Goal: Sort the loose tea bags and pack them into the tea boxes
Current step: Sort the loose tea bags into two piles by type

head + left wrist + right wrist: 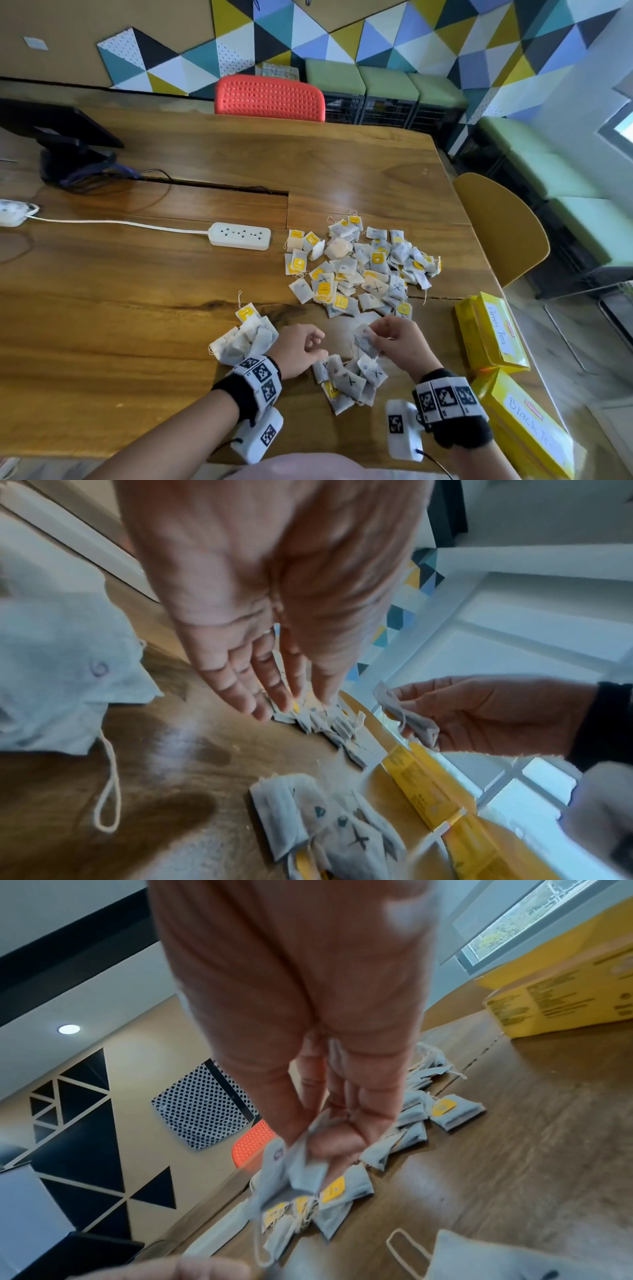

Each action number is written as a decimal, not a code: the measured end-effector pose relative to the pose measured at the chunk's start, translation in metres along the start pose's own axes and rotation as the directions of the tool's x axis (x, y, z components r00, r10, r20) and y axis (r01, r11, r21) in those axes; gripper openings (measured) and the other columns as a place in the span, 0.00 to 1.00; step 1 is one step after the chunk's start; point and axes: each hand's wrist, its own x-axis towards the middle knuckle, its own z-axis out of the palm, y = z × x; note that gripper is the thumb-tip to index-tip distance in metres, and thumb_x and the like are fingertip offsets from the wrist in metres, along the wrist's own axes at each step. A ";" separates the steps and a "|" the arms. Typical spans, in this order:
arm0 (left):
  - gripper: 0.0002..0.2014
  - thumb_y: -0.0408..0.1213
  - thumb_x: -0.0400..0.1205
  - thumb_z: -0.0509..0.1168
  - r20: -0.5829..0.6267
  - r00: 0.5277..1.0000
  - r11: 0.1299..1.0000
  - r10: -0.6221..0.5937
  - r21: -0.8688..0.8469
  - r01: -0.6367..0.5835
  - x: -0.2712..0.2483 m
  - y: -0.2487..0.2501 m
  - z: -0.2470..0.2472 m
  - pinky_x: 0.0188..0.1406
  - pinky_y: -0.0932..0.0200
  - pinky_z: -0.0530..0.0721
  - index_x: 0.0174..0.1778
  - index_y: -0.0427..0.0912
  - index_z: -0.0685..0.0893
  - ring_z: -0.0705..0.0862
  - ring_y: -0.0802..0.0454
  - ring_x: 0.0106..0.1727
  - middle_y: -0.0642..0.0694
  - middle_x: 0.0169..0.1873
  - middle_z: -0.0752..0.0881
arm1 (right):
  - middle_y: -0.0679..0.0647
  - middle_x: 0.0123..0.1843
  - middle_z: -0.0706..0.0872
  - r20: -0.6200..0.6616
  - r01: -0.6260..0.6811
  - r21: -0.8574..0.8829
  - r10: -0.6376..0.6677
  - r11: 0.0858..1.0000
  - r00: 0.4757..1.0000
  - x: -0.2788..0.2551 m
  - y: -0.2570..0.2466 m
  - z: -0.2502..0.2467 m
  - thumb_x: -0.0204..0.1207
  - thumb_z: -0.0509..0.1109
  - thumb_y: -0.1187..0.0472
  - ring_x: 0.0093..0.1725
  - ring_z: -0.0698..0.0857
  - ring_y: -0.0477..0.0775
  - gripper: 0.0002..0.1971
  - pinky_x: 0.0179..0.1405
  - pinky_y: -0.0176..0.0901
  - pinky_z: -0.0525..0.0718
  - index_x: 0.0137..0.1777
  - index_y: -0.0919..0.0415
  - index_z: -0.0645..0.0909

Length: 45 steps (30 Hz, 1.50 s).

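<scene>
my right hand [399, 344] pinches a tea bag [365, 339] in its fingers; my left hand [301, 349] hangs relaxed, holding nothing, over the table [137, 308] near its near edge.

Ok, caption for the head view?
Right hand pinches a tea bag above sorted piles; left hand empty.

Bright window daylight, tabletop [137, 308] glare, blurry warped wrist views.

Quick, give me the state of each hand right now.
Left hand: open, fingers straight, holding nothing.
Right hand: pinching a tea bag.
</scene>
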 end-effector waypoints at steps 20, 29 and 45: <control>0.11 0.38 0.80 0.69 -0.277 0.957 0.995 -0.085 0.021 0.094 -0.066 -0.062 -0.103 0.33 0.71 0.81 0.55 0.56 0.79 0.83 0.62 0.39 0.59 0.47 0.83 | 0.55 0.78 0.65 0.074 0.193 -0.630 -0.189 0.753 0.979 0.095 -0.041 0.066 0.74 0.71 0.64 0.77 0.65 0.61 0.30 0.72 0.55 0.73 0.76 0.51 0.70; 0.10 0.35 0.82 0.67 -0.270 0.963 0.999 0.021 -0.042 -0.033 -0.051 -0.059 -0.101 0.38 0.71 0.83 0.53 0.57 0.80 0.83 0.66 0.44 0.57 0.44 0.85 | 0.57 0.58 0.86 -0.027 0.082 -0.580 -0.120 0.810 0.992 0.134 -0.020 0.074 0.76 0.64 0.69 0.62 0.83 0.59 0.16 0.58 0.44 0.80 0.59 0.53 0.83; 0.29 0.51 0.76 0.73 -0.011 0.992 0.990 0.124 -0.064 -0.124 -0.009 0.005 -0.046 0.60 0.64 0.80 0.70 0.44 0.76 0.82 0.57 0.61 0.51 0.61 0.81 | 0.67 0.44 0.88 0.280 -0.353 0.802 0.220 0.482 0.935 0.005 -0.040 0.070 0.81 0.61 0.76 0.39 0.89 0.60 0.08 0.36 0.48 0.90 0.55 0.75 0.80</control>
